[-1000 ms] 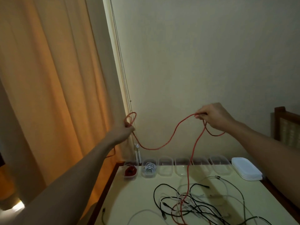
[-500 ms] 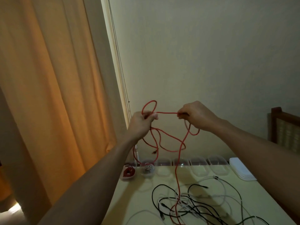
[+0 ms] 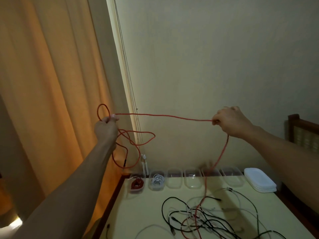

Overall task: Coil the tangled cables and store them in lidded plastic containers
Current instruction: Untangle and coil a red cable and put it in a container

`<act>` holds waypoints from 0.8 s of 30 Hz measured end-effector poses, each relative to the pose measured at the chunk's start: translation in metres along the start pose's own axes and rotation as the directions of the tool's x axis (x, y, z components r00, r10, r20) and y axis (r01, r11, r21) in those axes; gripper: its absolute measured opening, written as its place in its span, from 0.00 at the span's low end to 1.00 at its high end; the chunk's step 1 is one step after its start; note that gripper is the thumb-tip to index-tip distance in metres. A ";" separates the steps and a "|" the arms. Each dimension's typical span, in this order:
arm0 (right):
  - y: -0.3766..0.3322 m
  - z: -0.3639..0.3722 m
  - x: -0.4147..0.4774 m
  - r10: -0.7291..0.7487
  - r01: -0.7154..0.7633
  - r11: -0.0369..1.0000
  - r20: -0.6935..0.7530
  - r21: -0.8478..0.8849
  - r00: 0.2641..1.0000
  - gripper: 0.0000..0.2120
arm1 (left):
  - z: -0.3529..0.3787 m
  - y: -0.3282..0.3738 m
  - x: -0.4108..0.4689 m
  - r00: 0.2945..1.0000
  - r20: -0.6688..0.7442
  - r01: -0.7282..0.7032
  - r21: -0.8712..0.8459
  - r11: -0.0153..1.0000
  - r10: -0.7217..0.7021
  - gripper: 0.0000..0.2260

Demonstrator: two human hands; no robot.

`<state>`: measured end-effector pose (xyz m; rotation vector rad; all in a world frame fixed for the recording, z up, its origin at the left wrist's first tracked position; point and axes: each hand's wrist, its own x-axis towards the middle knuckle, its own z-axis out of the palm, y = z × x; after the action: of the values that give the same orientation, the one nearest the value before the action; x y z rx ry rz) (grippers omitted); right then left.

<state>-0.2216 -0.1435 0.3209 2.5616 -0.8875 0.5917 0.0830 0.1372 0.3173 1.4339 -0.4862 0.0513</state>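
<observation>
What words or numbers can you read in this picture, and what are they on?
None: no word, number, brand or sign can be read anywhere.
The clear containers, the stack of white lids, the red cable, the wall and the curtain all look plain.
Any tiny marks on plugs in the cable pile on the table are too small and blurred to read.
</observation>
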 end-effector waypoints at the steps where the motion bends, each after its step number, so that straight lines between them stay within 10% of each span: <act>1: 0.007 0.000 0.001 0.056 -0.055 0.995 -0.011 0.081 0.998 0.08 | -0.004 0.001 0.002 1.000 0.004 -0.005 0.033 0.999 0.005 0.11; 5: 0.027 -0.019 0.010 0.166 -0.181 0.906 0.073 0.382 0.983 0.11 | -0.013 0.007 0.007 0.999 0.044 0.005 0.119 0.993 -0.011 0.09; 10: 0.028 -0.035 0.008 0.089 -0.132 0.930 0.138 0.344 0.986 0.16 | -0.017 0.003 0.010 0.998 0.025 0.059 0.082 0.995 -0.062 0.10; 15: 0.022 -0.009 -0.021 0.050 -0.218 0.933 0.500 0.286 0.865 0.16 | -0.032 -0.007 0.019 0.978 -0.095 0.184 -0.009 0.983 -0.184 0.10; 20: 0.023 -0.002 -0.030 0.139 -0.550 0.436 0.550 0.712 0.823 0.10 | -0.030 -0.017 0.006 0.991 0.097 0.069 0.226 0.972 -0.093 0.10; 24: 0.017 -0.044 0.025 0.428 -0.400 0.066 0.336 0.914 0.839 0.12 | -0.011 -0.020 -0.011 0.954 0.296 -0.048 0.314 0.948 -0.050 0.11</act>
<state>-0.2260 -0.1480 0.3739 3.2596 -1.6894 1.9543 0.0825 0.1474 0.2937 1.7715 -0.7537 -0.0955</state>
